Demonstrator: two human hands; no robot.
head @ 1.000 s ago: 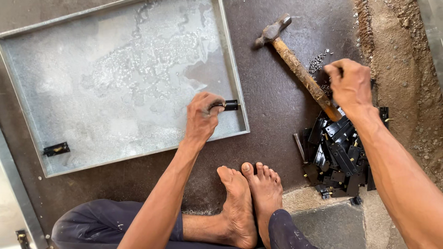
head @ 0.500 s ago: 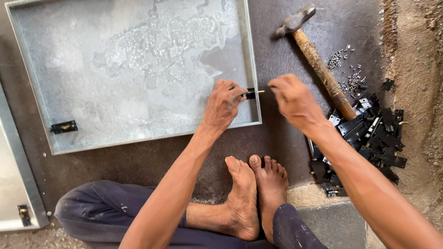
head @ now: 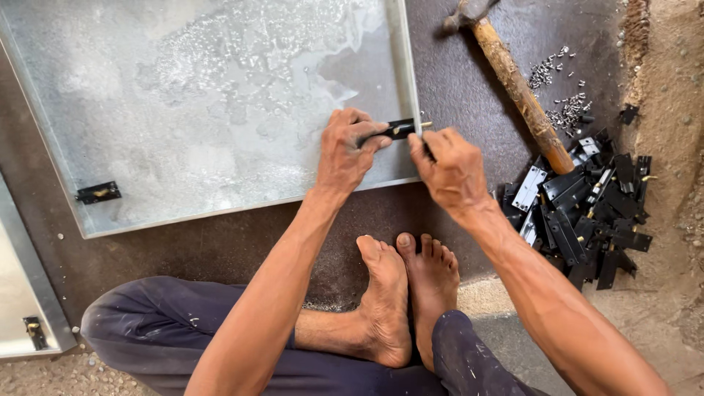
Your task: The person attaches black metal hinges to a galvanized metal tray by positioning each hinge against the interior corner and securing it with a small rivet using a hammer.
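Observation:
A shallow galvanised metal panel (head: 183,110) with a raised rim lies on the dark floor. My left hand (head: 350,150) presses a small black latch (head: 400,129) against the panel's right rim. My right hand (head: 449,169) meets it from the right, fingertips pinched at the latch's end just outside the rim; what they pinch is too small to tell. A second black latch (head: 97,193) sits fixed near the panel's lower left corner.
A wooden-handled hammer (head: 513,77) lies to the right of the panel. Below it is a pile of black latches (head: 579,209), and small silver rivets or screws (head: 561,92) are scattered nearby. Another panel's corner (head: 26,293) shows at lower left. My bare feet (head: 407,293) rest below the hands.
My right hand has left the pile by the hammer handle and come left to the latch at the panel's rim. My left hand stays on the latch.

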